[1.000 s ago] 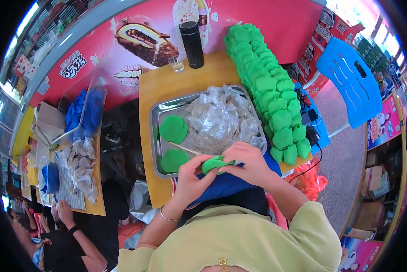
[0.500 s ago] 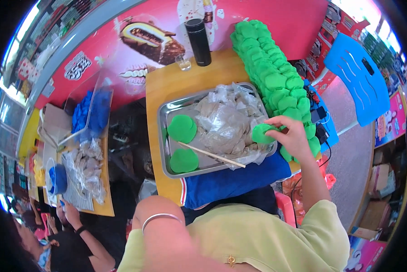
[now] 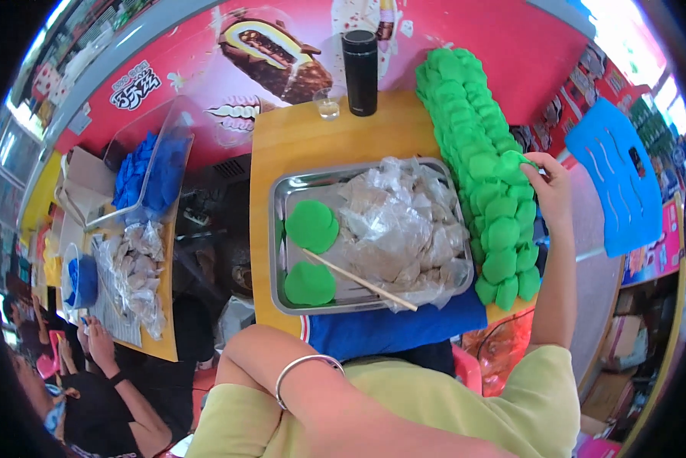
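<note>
My right hand (image 3: 549,183) reaches to the right side of the table, its thumb and fingers closed on the edge of a thin green round piece (image 3: 514,163). That piece lies over a long heap of overlapping green round pieces (image 3: 469,114). Nearer to me, a steel tray (image 3: 279,229) holds two small stacks of green rounds, one farther (image 3: 311,226) and one nearer (image 3: 310,283). Beside them lies a grey-brown mass in clear plastic (image 3: 396,221), with a thin wooden stick (image 3: 358,278) slanting in front. My left forearm, wearing a silver bangle, crosses my body; its hand is out of sight.
A black flask (image 3: 360,72) and a clear glass (image 3: 328,108) stand at the table's far edge. Blue cloth (image 3: 392,324) lies under the tray's near side. A blue chair (image 3: 621,175) is at the right. Another person's hand (image 3: 98,343) works at a table to the left.
My right hand has moved from the tray's right edge out to the green heap, carrying the green round piece. My left forearm has shifted across my body. The view has turned slightly.
</note>
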Demonstrator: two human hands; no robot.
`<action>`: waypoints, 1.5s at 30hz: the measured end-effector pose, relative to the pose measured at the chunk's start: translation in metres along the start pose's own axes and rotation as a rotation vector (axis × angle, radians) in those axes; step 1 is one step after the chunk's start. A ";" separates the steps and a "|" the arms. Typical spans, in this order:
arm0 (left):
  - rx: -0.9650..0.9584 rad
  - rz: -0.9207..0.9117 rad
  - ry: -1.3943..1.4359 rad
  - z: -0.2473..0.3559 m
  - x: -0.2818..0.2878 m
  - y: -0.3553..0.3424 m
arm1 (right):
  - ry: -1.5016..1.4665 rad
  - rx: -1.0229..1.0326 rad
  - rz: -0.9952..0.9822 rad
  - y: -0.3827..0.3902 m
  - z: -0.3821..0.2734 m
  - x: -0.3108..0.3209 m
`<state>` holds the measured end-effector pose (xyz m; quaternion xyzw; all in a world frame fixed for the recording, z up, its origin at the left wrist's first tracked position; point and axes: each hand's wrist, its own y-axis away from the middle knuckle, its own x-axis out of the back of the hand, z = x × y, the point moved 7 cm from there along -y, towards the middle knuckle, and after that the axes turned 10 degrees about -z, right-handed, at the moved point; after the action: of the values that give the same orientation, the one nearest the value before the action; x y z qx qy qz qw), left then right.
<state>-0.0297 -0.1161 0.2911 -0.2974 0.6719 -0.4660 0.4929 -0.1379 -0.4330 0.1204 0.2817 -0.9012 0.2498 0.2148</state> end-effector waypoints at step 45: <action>0.666 1.972 -2.560 0.192 -0.053 0.400 | 0.248 0.069 -0.036 -0.276 0.166 -0.025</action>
<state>0.1920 0.0210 -0.0721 -0.1625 0.3507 -0.4251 -0.8185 0.0096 -0.7158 0.0680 0.2718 -0.8534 0.3099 0.3191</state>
